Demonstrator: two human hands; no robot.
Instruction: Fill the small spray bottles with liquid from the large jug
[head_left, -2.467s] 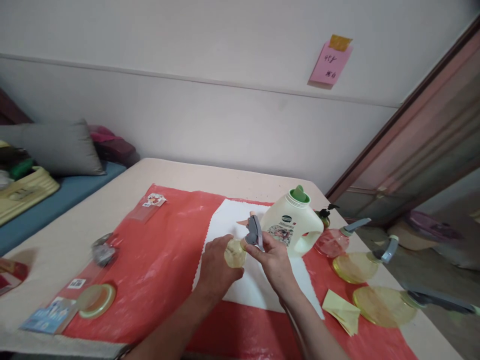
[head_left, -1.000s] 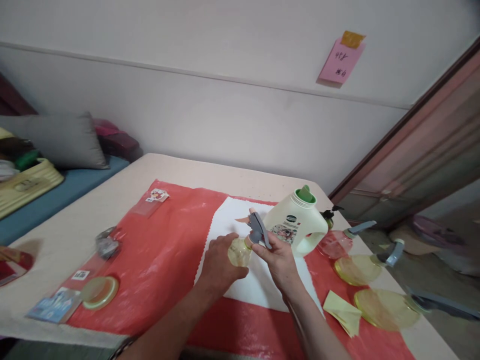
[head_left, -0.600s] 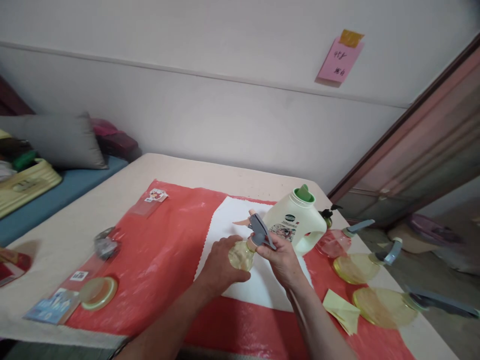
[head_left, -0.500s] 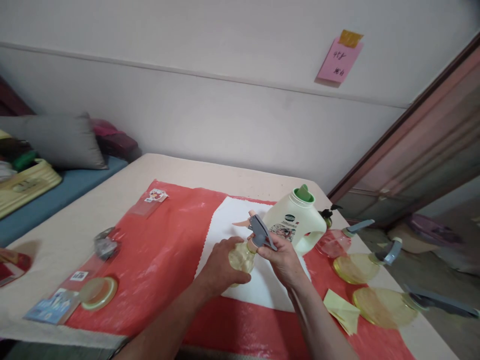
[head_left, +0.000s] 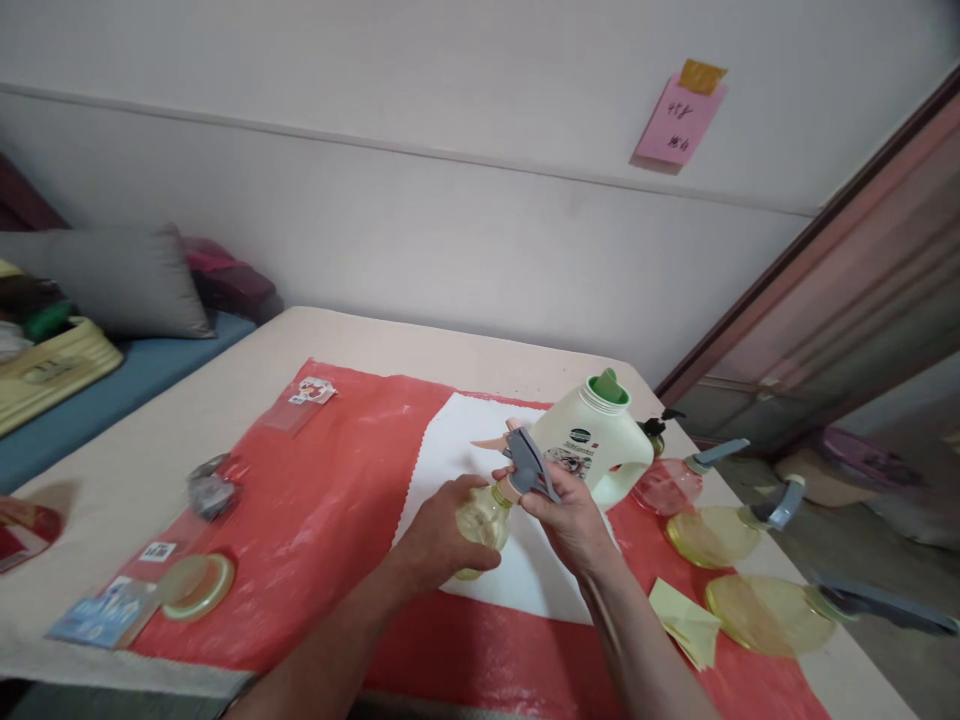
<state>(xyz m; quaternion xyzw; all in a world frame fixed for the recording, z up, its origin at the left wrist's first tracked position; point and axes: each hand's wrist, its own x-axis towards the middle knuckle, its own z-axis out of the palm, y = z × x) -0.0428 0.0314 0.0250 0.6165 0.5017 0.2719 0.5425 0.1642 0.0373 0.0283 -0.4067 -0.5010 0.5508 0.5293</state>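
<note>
We see the left hand (head_left: pixel 439 535) wrapped around a small yellow spray bottle (head_left: pixel 484 518), held just above the white sheet (head_left: pixel 457 440) on the worktop (head_left: pixel 420 345). The right hand (head_left: pixel 574 515) grips its grey trigger head (head_left: pixel 529 465). A cream detergent jug (head_left: pixel 600 440) stands just behind.

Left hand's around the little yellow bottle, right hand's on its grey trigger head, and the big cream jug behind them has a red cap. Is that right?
Not quite: the jug's cap is green, not red, as the head view shows. The rest holds: the left hand is around the small yellow bottle, the right hand is on its grey trigger head, and the cream jug stands just behind them.
</note>
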